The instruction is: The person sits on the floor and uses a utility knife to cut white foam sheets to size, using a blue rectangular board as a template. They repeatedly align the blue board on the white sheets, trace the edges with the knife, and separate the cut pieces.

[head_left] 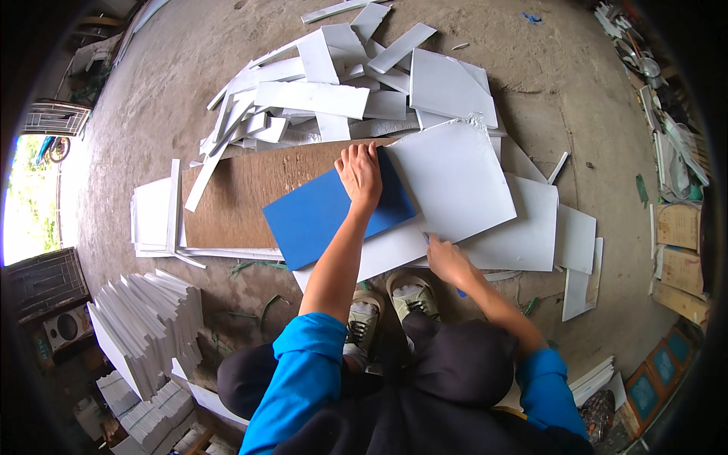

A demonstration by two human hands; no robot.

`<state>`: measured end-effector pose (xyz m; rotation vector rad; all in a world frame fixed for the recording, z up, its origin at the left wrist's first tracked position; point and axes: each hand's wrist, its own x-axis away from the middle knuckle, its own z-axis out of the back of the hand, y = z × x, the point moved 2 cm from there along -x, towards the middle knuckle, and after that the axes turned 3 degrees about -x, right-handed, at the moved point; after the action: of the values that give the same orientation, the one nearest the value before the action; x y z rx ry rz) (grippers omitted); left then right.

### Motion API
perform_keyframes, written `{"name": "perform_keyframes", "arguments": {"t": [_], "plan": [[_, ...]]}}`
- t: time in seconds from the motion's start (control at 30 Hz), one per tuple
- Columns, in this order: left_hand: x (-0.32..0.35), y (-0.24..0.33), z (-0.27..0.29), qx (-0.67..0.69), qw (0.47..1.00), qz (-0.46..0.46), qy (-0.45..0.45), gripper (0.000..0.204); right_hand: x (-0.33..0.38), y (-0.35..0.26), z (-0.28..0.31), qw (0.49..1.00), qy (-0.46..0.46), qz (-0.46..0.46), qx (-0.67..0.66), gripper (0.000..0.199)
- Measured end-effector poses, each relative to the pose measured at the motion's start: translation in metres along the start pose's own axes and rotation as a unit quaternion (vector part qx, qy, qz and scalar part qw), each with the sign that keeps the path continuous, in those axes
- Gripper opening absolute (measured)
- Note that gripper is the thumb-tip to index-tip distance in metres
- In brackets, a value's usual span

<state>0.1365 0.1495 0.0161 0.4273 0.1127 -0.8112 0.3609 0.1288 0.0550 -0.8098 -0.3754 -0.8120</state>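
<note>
A blue rectangular board (pixel 318 216) lies tilted on a long brown wooden plank (pixel 243 197). My left hand (pixel 359 173) presses flat on the blue board's far right end, fingers spread. My right hand (pixel 447 260) is closed around a small blue-handled tool, likely a cutter, at the near edge of a large white sheet (pixel 455 178) lying just right of the blue board. More white sheets (pixel 531 227) lie under and beside it.
A heap of white offcut strips (pixel 341 83) lies beyond the plank. A leaning stack of white panels (pixel 148 318) stands at lower left. My shoes (pixel 387 307) rest near the sheets. Cardboard boxes (pixel 679 250) and framed items line the right wall.
</note>
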Motion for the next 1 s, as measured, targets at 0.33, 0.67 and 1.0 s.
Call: {"name": "perform_keyframes", "arguments": {"t": [0.33,0.67,1.0], "plan": [[-0.002,-0.002,-0.003,0.020,1.000,-0.014,0.014,0.031,0.020,-0.013,0.033,0.995,-0.032,0.009,0.092,0.022],[-0.004,0.005,0.003,0.028,0.999,-0.002,-0.025,0.031,-0.125,-0.059,0.074,0.974,0.190,0.111,0.045,0.025],[-0.004,-0.002,0.003,0.029,0.999,0.004,-0.027,0.031,-0.151,-0.077,0.080,0.999,0.019,0.040,-0.009,0.029]]}}
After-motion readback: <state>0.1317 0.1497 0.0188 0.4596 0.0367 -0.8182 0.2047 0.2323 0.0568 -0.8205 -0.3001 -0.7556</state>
